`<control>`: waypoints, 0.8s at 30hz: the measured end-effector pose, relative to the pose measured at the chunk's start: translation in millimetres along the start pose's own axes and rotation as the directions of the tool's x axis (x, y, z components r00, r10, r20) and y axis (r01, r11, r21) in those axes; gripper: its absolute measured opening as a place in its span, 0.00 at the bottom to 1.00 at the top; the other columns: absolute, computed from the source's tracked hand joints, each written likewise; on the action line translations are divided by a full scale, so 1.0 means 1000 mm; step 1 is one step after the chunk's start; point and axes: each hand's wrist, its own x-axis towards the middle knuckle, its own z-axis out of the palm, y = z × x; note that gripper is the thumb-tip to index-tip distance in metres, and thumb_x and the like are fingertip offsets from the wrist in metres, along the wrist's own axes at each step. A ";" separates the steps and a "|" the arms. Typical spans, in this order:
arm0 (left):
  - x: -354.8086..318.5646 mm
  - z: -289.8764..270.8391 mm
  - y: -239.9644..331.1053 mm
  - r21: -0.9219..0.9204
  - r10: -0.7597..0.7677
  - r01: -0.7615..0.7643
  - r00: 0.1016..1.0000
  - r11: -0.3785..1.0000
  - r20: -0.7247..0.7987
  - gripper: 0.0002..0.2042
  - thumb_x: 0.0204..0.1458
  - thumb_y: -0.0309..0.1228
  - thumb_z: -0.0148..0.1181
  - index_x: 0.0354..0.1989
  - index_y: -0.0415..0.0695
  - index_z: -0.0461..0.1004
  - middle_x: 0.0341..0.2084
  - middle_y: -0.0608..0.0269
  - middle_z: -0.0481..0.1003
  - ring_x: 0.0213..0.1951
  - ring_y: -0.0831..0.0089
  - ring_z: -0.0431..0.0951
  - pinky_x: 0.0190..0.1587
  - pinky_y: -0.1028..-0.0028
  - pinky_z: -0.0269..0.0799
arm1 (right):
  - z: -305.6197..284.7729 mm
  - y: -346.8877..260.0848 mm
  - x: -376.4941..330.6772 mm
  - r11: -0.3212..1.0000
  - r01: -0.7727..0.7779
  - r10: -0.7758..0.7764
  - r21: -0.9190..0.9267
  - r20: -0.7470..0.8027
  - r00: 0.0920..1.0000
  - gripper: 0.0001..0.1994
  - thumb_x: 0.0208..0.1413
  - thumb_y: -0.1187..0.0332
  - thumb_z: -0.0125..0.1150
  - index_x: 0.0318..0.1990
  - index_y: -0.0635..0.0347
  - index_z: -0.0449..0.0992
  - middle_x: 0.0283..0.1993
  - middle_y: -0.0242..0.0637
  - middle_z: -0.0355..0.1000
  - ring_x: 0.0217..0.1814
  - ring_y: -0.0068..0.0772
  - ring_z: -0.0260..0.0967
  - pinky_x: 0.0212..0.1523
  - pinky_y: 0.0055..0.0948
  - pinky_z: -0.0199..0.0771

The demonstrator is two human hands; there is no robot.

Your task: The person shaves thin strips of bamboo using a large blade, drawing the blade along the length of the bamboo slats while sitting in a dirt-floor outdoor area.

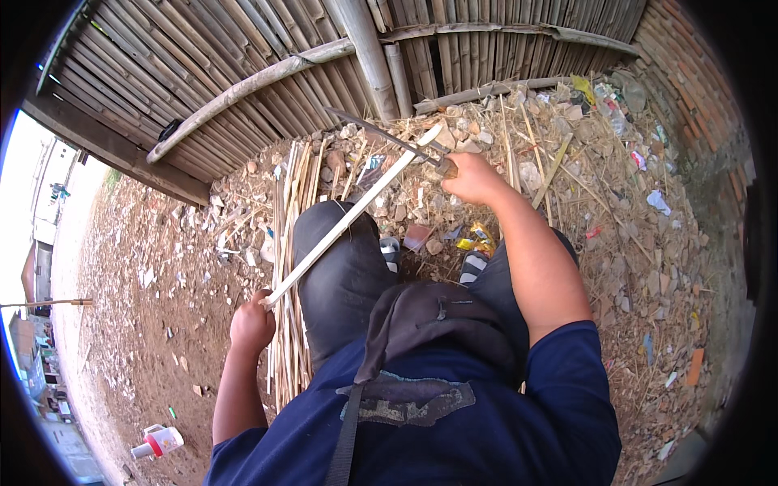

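My left hand (253, 321) is closed round the near end of a long pale bamboo strip (344, 220). The strip slants up and to the right, passing over my left knee. My right hand (470, 178) grips the handle of a long dark knife (381, 132), whose blade points to the upper left. Blade and strip cross near the strip's far end; whether the edge bites into it I cannot tell. Beside my left leg lies a bundle of thin split bamboo strips (285, 243), partly hidden by the leg.
A bamboo fence (243, 73) stands ahead, with a brick wall (705, 81) at the right. Stones, straw and litter cover the ground, including a yellow wrapper (480, 239) between my feet. Loose sticks (553, 172) lie at the right. A white and red plastic container (158, 441) is at the lower left.
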 end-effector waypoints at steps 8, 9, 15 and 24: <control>-0.017 0.007 -0.022 -0.020 0.003 -0.003 0.999 1.000 -0.046 0.16 0.50 0.25 0.53 0.49 0.48 0.76 0.27 0.41 0.79 0.33 0.41 0.81 0.39 0.47 0.77 | 0.000 -0.016 -0.004 0.999 0.008 -0.013 0.034 0.124 0.992 0.15 0.48 0.66 0.64 0.43 0.61 0.80 0.40 0.49 0.80 0.44 0.51 0.78 0.45 0.45 0.76; -0.017 0.007 -0.023 -0.026 0.005 -0.006 0.999 1.000 -0.045 0.16 0.51 0.26 0.53 0.48 0.48 0.76 0.27 0.40 0.79 0.33 0.41 0.81 0.40 0.47 0.77 | 0.001 -0.017 -0.005 0.993 -0.023 0.003 0.111 0.184 0.983 0.14 0.49 0.66 0.64 0.43 0.61 0.80 0.40 0.48 0.80 0.43 0.50 0.79 0.45 0.45 0.77; -0.015 -0.002 -0.005 -0.030 -0.025 0.025 1.000 0.999 -0.013 0.15 0.52 0.27 0.52 0.48 0.48 0.76 0.28 0.39 0.79 0.33 0.41 0.81 0.40 0.46 0.77 | 0.008 -0.066 -0.023 0.945 0.139 -0.060 -0.297 0.260 0.964 0.11 0.47 0.66 0.66 0.41 0.49 0.81 0.36 0.39 0.80 0.42 0.43 0.80 0.42 0.45 0.79; -0.004 -0.004 0.004 0.067 0.059 -0.059 0.998 0.996 0.003 0.13 0.54 0.26 0.51 0.48 0.46 0.74 0.27 0.41 0.80 0.32 0.41 0.82 0.39 0.46 0.78 | -0.007 -0.019 -0.002 0.933 -0.091 0.071 -0.348 -0.068 0.995 0.15 0.49 0.67 0.64 0.46 0.49 0.82 0.41 0.43 0.81 0.45 0.50 0.80 0.47 0.48 0.79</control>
